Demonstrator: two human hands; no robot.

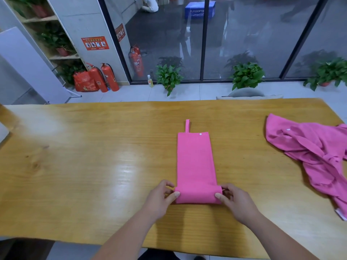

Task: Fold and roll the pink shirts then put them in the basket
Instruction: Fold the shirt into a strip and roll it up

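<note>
A pink shirt point(195, 162) lies folded into a long narrow strip in the middle of the wooden table point(84, 166), with a thin strap sticking out at its far end. Its near end is turned over into a short roll. My left hand point(161, 198) pinches the roll's left end between thumb and fingers. My right hand point(235, 200) pinches the roll's right end the same way. A second pink shirt point(311, 156) lies crumpled at the table's right side. No basket is in view.
Beyond the table's far edge is a tiled floor with potted plants point(169, 76), fire extinguishers point(105, 77) and glass walls. A grey chair back point(247, 93) stands against the far edge at the right. The left half of the table shows bare wood.
</note>
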